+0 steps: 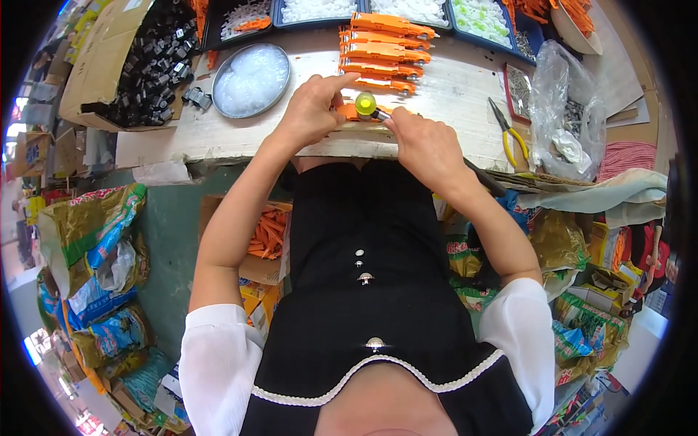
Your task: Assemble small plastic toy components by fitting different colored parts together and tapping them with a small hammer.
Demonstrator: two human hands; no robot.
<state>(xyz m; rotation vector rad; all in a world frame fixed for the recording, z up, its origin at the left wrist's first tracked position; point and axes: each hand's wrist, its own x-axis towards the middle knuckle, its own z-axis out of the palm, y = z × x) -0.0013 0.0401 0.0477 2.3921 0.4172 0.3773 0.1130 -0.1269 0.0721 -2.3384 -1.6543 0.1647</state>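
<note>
My right hand (429,145) is closed round the handle of a small hammer with a rounded yellow-green head (366,103) and a short metal neck. The hammer head is above an orange plastic piece (350,112) near the front edge of the table. My left hand (313,111) is at the left end of that piece, its index finger stretched out and its thumb and other fingers curled against the piece. Just beyond, several long orange plastic pieces (384,52) lie in a row. The hammer and hands partly hide the worked piece.
To the left are a round metal dish (282,86) with clear-white contents and a cardboard box (91,91) of black parts. Blue trays (320,23) of small white parts line the back. On the right lie yellow-handled pliers (515,145) and a clear plastic bag (556,94).
</note>
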